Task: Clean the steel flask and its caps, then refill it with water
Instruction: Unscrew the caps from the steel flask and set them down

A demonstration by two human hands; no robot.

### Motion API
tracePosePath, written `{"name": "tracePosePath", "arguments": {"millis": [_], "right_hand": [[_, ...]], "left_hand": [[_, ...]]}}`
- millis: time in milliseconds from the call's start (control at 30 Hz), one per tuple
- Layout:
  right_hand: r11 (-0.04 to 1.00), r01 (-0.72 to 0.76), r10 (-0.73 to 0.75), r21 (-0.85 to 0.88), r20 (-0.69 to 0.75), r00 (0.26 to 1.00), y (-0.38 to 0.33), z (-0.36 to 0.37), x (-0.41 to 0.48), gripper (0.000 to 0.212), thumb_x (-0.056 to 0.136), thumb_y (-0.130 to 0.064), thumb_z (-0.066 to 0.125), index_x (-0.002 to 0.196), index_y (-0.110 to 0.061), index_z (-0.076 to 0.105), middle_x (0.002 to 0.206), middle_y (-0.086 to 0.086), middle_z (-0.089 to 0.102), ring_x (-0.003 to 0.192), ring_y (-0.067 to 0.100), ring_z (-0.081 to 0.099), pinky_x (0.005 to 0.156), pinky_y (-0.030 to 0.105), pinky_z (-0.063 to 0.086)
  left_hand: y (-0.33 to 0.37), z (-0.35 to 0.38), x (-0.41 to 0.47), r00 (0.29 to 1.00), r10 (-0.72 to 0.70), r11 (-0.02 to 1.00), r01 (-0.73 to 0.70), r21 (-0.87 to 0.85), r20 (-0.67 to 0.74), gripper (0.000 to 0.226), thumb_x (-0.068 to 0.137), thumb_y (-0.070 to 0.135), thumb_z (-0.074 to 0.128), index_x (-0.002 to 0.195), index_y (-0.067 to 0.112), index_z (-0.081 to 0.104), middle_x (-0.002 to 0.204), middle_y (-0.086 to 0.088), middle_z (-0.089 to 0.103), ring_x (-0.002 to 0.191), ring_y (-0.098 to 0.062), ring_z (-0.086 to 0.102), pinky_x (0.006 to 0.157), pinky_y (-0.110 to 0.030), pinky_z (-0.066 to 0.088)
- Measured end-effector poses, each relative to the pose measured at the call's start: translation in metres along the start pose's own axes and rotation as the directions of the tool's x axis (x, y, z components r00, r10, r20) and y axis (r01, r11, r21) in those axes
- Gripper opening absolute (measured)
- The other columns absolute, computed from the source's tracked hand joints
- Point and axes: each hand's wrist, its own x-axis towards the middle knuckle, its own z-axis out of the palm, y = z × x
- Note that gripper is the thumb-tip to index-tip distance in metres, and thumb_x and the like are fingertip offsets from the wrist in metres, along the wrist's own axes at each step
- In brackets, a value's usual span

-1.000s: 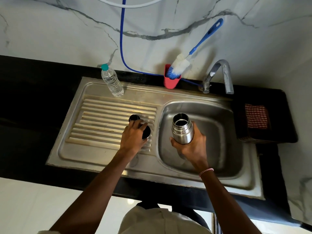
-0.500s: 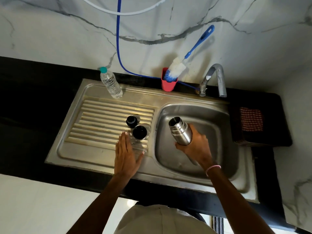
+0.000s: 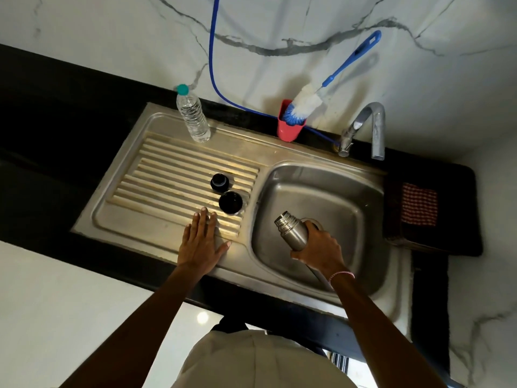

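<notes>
Flask (image 3: 292,233) tipped lower than before (steel, uncapped, perhaps empty), right fingers (image 3: 311,227) around it, left fingers (image 3: 203,221) straight.

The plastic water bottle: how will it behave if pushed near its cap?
The plastic water bottle stands tall on a narrow base, so it would probably tip rather than slide. It looks nearly full, so likely fairly heavy. Its ribbed wall may dent under a firm grip.
</notes>
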Motion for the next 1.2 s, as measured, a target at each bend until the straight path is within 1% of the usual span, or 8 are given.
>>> {"name": "tracePosePath", "arguments": {"millis": [133,333,500,600,800,933,1033,1200], "right_hand": [[0.995,-0.017,0.021,-0.098,0.044,0.999,0.001,0.000,0.000,0.093,0.056,-0.054,0.081,0.138,-0.034,0.042,0.121,-0.001,0.063,0.101,0.025,0.064,0.088,0.043,0.056],[0.980,-0.013,0.027,-0.200,0.071,0.997,0.005,-0.007,0.001,0.097,0.063,-0.055,0.082,0.146,-0.034,0.037,0.125,0.004,0.061,0.107,0.029,0.063,0.090,0.041,0.052],[0.959,-0.008,0.037,-0.285,0.098,0.994,0.004,-0.012,0.003,0.097,0.057,-0.063,0.081,0.141,-0.034,0.041,0.120,0.004,0.066,0.104,0.029,0.064,0.089,0.043,0.055],[0.956,-0.006,0.036,-0.295,0.095,0.995,0.002,-0.015,0.003,0.096,0.059,-0.062,0.082,0.141,-0.034,0.042,0.120,0.004,0.066,0.106,0.029,0.064,0.090,0.043,0.054],[0.947,0.013,0.023,-0.321,0.108,0.994,0.001,-0.018,0.002,0.093,0.059,-0.058,0.083,0.140,-0.032,0.045,0.118,0.003,0.066,0.103,0.027,0.064,0.089,0.042,0.054],[0.938,0.025,0.014,-0.345,0.109,0.994,0.001,-0.018,0.001,0.093,0.058,-0.058,0.083,0.139,-0.032,0.046,0.117,0.003,0.067,0.102,0.026,0.065,0.088,0.041,0.054],[0.928,0.032,0.012,-0.372,0.116,0.993,0.001,-0.022,0.001,0.091,0.061,-0.056,0.084,0.140,-0.031,0.046,0.119,0.002,0.066,0.103,0.025,0.065,0.088,0.039,0.052],[0.910,0.043,0.017,-0.411,0.139,0.990,-0.001,-0.029,0.004,0.091,0.061,-0.054,0.084,0.141,-0.030,0.046,0.119,0.003,0.065,0.104,0.027,0.065,0.088,0.039,0.053]], "left_hand": [[-0.002,0.000,0.000,1.000,0.004,1.000,-0.004,0.001,0.007,0.102,0.093,0.074,0.041,0.164,0.019,-0.008,0.170,-0.010,-0.016,0.157,-0.030,-0.012,0.127,-0.048,0.003],[0.000,0.001,0.000,1.000,0.007,1.000,-0.006,-0.005,0.010,0.103,0.093,0.072,0.045,0.164,0.018,-0.006,0.170,-0.011,-0.015,0.157,-0.031,-0.012,0.126,-0.047,0.002],[-0.001,0.002,0.000,1.000,0.012,1.000,-0.012,0.007,0.006,0.101,0.094,0.071,0.045,0.164,0.017,-0.004,0.170,-0.013,-0.013,0.157,-0.033,-0.010,0.127,-0.050,0.005],[-0.002,0.004,0.001,1.000,0.017,1.000,-0.017,-0.010,-0.003,0.100,0.094,0.069,0.048,0.164,0.017,-0.001,0.170,-0.013,-0.012,0.157,-0.034,-0.009,0.126,-0.050,0.006],[-0.002,0.004,0.001,1.000,0.010,1.000,-0.010,0.007,0.018,0.100,0.095,0.070,0.042,0.163,0.018,-0.009,0.169,-0.012,-0.018,0.156,-0.033,-0.014,0.127,-0.049,0.003],[-0.001,0.004,0.001,1.000,0.006,1.000,-0.006,0.001,0.024,0.100,0.095,0.070,0.042,0.163,0.018,-0.010,0.169,-0.013,-0.018,0.156,-0.032,-0.015,0.126,-0.048,0.000],[0.000,0.003,0.000,1.000,0.005,1.000,-0.005,-0.006,0.027,0.100,0.095,0.069,0.043,0.163,0.018,-0.010,0.169,-0.012,-0.019,0.156,-0.032,-0.016,0.126,-0.047,-0.002],[0.001,0.003,0.000,1.000,0.003,1.000,-0.003,-0.008,0.022,0.100,0.096,0.069,0.043,0.163,0.017,-0.009,0.169,-0.013,-0.019,0.156,-0.032,-0.015,0.127,-0.049,0.001]]}}
